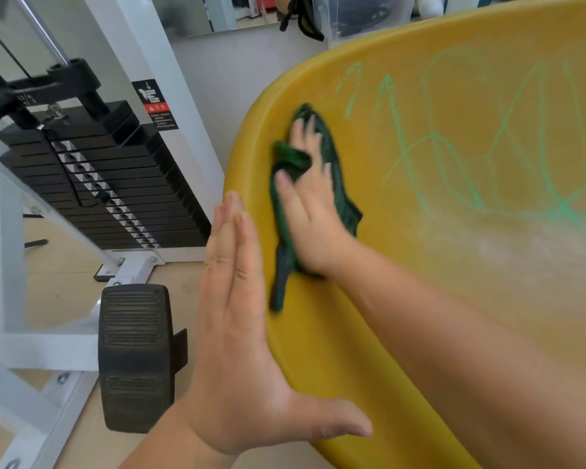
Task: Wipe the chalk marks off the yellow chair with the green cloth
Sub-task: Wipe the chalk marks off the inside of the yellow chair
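The yellow chair (420,265) fills the right of the view, its curved shell facing me. Green chalk marks (454,147) cover its upper right area; the lower part looks smeared pale. The dark green cloth (332,157) lies pressed flat against the shell's left side under my right hand (308,211), whose fingers are spread over it. My left hand (241,333) is flat with fingers together, resting along the chair's outer left rim, the thumb hooked over the rim's edge.
A white weight machine frame (11,231) with a black weight stack (115,184) stands to the left. A black ribbed foot pad (136,357) sits on the beige floor close to the chair's rim. A clear plastic bin (362,15) shows behind the chair.
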A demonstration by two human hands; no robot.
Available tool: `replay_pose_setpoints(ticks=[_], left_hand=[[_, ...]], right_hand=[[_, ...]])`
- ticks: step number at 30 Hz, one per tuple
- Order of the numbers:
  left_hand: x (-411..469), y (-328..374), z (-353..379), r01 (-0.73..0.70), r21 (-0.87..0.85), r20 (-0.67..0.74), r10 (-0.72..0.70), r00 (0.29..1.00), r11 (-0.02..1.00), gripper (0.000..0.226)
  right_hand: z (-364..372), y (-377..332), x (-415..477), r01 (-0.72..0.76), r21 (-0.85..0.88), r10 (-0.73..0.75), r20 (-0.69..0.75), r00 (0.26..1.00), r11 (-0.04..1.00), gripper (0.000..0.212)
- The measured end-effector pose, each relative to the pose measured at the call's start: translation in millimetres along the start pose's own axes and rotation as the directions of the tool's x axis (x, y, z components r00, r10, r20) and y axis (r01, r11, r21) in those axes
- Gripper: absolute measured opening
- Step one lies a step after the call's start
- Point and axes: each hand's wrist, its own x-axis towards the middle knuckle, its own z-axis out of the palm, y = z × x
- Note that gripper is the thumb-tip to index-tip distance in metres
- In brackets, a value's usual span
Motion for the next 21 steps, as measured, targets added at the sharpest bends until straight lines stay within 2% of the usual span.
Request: replay_pose_setpoints(ticks=[2,3,4,6,8,9,10,12,13,14,15,17,18,20,21], left_hand=[[0,0,-1,0.016,-0.014,0.005,-0.016,1.0,1.0,0.135],[0,1,-1,0.027,-0.024,0.011,-0.026,1.0,0.999,0.135],[-1,2,-2,0.037,-0.03,0.02,-0.036,0.999,0.999,0.136],[-3,4,-4,0.045,-0.024,0.047,-0.044,0.998,0.999,0.135],[-5,4,-6,0.052,0.012,0.067,-0.052,0.996,0.999,0.135],[-6,5,-6,0.057,0.029,0.074,-0.059,0.995,0.998,0.135],[-7,7,-5,0.065,0.044,0.076,-0.068,0.995,0.997,0.134],[-7,10,-3,0.074,0.056,0.05,-0.077,0.996,0.996,0.134],[-6,11,-1,0.079,0.053,0.032,-0.081,0.996,0.995,0.133],[-5,11,1,0.083,0.047,0.013,-0.084,0.996,0.995,0.131],[-5,12,2,0.09,0.039,-0.009,-0.089,0.996,0.995,0.13],[-6,11,4,0.102,0.017,-0.049,-0.101,0.994,0.995,0.127],[-6,11,4,0.105,0.006,-0.06,-0.104,0.993,0.994,0.126],[-8,11,5,0.109,-0.007,-0.069,-0.109,0.992,0.994,0.126],[-9,10,4,0.106,-0.009,-0.075,-0.106,0.992,0.994,0.126]], right_hand=[[-6,-2,-53,0.167,0.038,-0.171,0.18,0.969,0.985,0.066],[-16,13,-78,0.214,-0.01,-0.202,0.283,0.938,0.977,0.064],[-31,37,-96,0.219,-0.102,-0.166,0.377,0.911,0.97,0.063],[-70,92,-112,0.106,-0.404,0.098,0.452,0.886,0.908,0.063],[-115,143,-111,-0.062,-0.684,0.391,0.338,0.856,0.727,0.072],[-137,161,-109,-0.161,-0.764,0.506,0.239,0.828,0.624,0.075],[-155,174,-106,-0.255,-0.802,0.584,0.139,0.799,0.54,0.077],[-161,175,-99,-0.411,-0.791,0.655,-0.017,0.756,0.454,0.075],[-147,165,-94,-0.459,-0.763,0.671,-0.043,0.74,0.456,0.074],[-125,149,-89,-0.474,-0.723,0.673,-0.016,0.739,0.504,0.073],[-99,127,-87,-0.446,-0.667,0.642,0.064,0.764,0.597,0.072],[-52,70,-94,-0.28,-0.482,0.45,0.283,0.847,0.83,0.07],[-40,42,-103,-0.199,-0.363,0.333,0.36,0.871,0.911,0.07],[-40,7,-131,-0.07,-0.202,0.162,0.484,0.86,0.977,0.069],[-50,6,-146,-0.03,-0.189,0.13,0.54,0.831,0.982,0.067]])
